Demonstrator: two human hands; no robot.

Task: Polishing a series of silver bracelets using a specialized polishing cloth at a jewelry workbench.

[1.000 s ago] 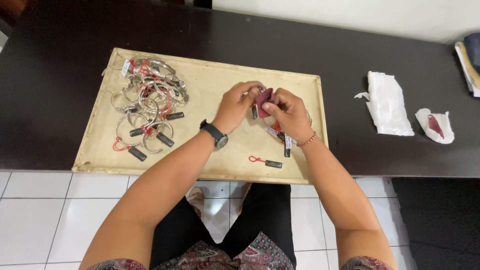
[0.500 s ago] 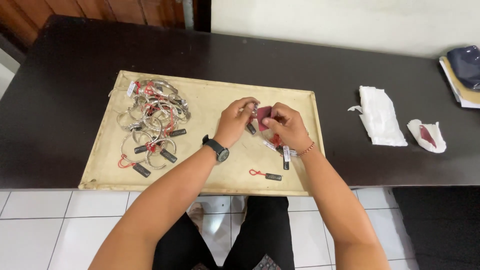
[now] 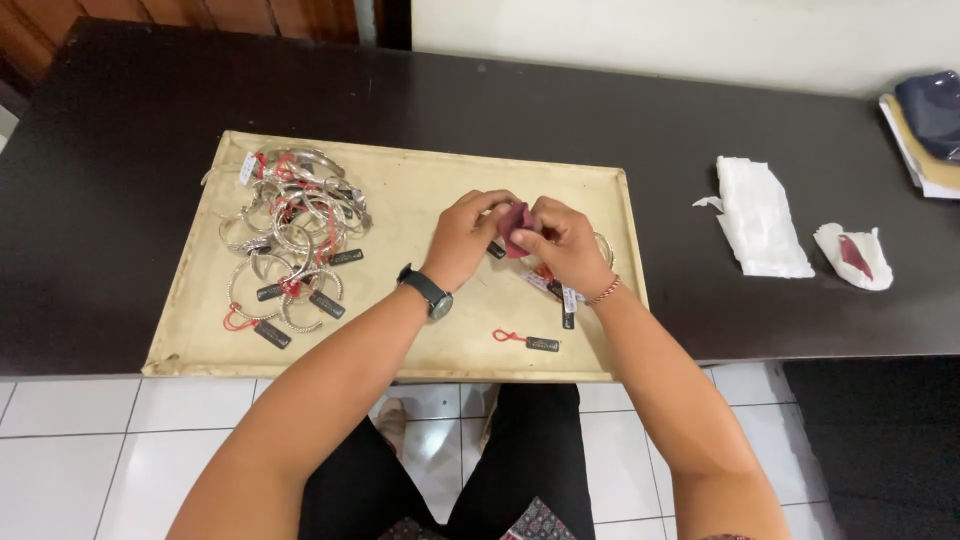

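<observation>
Maroon cloth (image 3: pixel 517 217) pinched by both hands beside tagged silver bangles (image 3: pixel 290 235).

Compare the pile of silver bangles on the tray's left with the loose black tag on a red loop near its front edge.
The pile of silver bangles is a large tangled heap of many rings with tags; the loose black tag on a red loop is one small piece.
The bangles lie far from both hands; the tag lies just below the right hand.
Both rest on the beige tray, untouched.

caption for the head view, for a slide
Both hands, left and right, pinch a dark red cloth over a beige tray of silver bangles.
</observation>
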